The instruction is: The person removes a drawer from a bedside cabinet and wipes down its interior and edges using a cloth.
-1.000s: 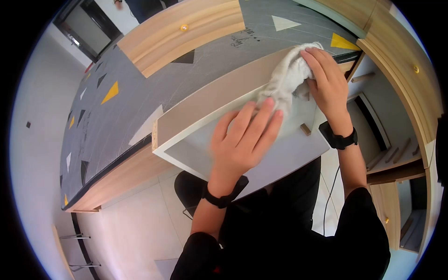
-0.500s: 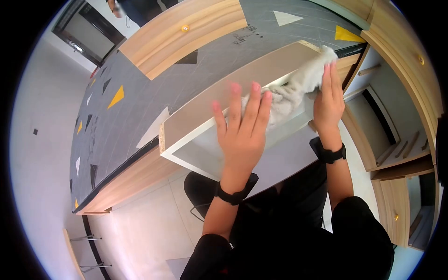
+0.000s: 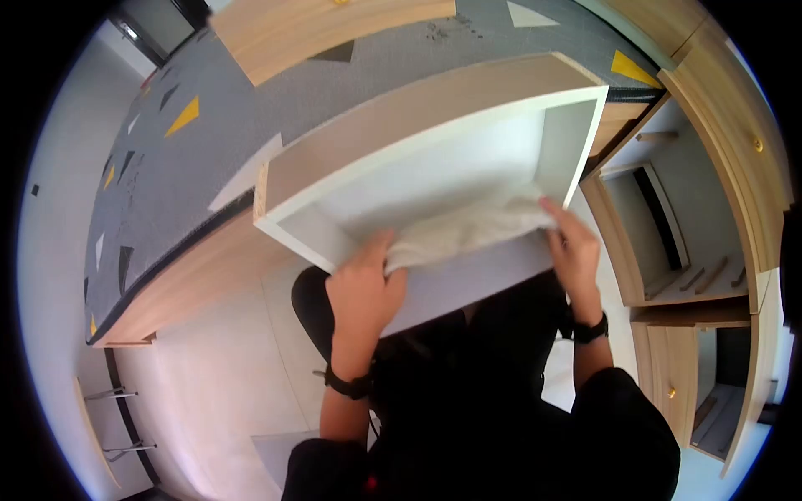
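A whitish cloth stretches in a loose, rumpled roll between my two hands, somewhat blurred by motion. My left hand is closed on its left end, thumb and fingers pinching the fabric. My right hand grips the right end with bent fingers. Behind the cloth is a drawer box tilted on its side, its pale inside facing me. It leans at the edge of a grey patterned surface, and a pale panel extends from it above my lap.
A wooden drawer front with a yellow knob lies on the grey surface beyond the box. To the right stands a wooden cabinet with open compartments. A small stool-like piece with metal legs is at the lower left.
The cloth has come down from the box's upper right and is now pulled across its lower side. Both hands, flat and spread before, have lowered and closed on the cloth's ends.
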Motion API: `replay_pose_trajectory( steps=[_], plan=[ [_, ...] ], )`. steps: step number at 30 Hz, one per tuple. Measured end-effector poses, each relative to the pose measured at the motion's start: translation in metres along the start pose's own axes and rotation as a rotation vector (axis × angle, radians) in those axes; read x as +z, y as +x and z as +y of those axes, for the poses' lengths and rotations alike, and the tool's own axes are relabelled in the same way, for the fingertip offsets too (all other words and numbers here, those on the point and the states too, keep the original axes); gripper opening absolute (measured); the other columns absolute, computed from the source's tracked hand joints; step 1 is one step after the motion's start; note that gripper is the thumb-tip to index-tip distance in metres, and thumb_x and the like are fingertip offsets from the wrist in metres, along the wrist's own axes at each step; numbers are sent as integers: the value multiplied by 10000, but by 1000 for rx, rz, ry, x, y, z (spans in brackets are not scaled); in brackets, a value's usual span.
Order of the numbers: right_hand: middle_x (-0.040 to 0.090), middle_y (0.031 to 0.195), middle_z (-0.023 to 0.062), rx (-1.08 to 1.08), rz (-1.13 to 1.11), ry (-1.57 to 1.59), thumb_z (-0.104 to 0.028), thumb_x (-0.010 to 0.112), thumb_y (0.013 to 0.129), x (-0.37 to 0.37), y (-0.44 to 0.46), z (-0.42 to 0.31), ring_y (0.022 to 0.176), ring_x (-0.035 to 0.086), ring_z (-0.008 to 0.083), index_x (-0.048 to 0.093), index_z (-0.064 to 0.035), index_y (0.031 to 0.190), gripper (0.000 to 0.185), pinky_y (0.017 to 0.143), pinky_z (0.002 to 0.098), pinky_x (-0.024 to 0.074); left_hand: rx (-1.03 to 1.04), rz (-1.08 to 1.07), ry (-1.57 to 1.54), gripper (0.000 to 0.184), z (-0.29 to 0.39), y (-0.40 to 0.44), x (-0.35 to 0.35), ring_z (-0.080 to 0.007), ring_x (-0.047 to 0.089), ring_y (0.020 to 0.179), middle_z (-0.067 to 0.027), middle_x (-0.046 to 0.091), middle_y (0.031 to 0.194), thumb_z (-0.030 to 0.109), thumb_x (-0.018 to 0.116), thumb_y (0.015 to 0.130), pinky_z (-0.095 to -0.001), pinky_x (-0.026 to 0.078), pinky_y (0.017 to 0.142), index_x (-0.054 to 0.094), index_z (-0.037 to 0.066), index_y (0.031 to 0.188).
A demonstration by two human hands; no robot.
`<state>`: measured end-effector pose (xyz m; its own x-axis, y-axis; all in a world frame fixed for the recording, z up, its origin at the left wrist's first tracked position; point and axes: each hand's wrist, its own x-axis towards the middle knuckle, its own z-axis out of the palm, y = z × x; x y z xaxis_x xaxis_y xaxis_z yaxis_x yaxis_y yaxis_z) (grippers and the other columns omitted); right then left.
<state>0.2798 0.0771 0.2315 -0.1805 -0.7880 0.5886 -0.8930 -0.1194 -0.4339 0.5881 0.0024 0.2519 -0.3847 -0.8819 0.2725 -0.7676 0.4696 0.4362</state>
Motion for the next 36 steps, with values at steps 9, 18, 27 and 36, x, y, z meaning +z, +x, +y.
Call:
replay_pose_trajectory(
  steps=[9, 18, 27, 36],
  plan=[
    [556, 1400, 190, -37, -103, -170, -129, 547, 856, 27, -10, -15, 1308, 493, 411, 662, -72, 1261, 424, 1079, 480, 397, 217, -25, -80, 458, 8, -14, 92, -410, 412, 1380, -214, 468, 1470, 39, 594, 775, -524, 313, 1153, 639, 23, 1230],
    [457, 1445, 286, 27, -189, -449, -465, 650, 891, 104, -6, -18, 1326, 382, 554, 522, -114, 1428, 655, 1081, 612, 349, 284, -4, -197, 292, 4, -11, 111, -357, 521, 1273, -154, 598, 1341, 162, 666, 843, -506, 387, 1073, 657, -7, 1081],
    [636, 1262, 144, -81, -245, -215, -252, 643, 890, 127, -36, -73, 1166, 570, 427, 683, -105, 1197, 342, 988, 498, 465, 214, 87, -114, 279, -9, -61, 78, -294, 586, 1181, -119, 670, 1194, 144, 714, 810, -443, 426, 1020, 672, 0, 1046],
    [712, 1090, 71, -204, -370, 327, -79, 667, 856, 136, -28, -102, 985, 662, 297, 716, -137, 1099, 255, 860, 384, 529, 109, 106, -67, 300, -18, -79, 68, -297, 607, 1141, -138, 680, 1141, 132, 712, 785, -430, 441, 1005, 664, -11, 1044]
  ],
)
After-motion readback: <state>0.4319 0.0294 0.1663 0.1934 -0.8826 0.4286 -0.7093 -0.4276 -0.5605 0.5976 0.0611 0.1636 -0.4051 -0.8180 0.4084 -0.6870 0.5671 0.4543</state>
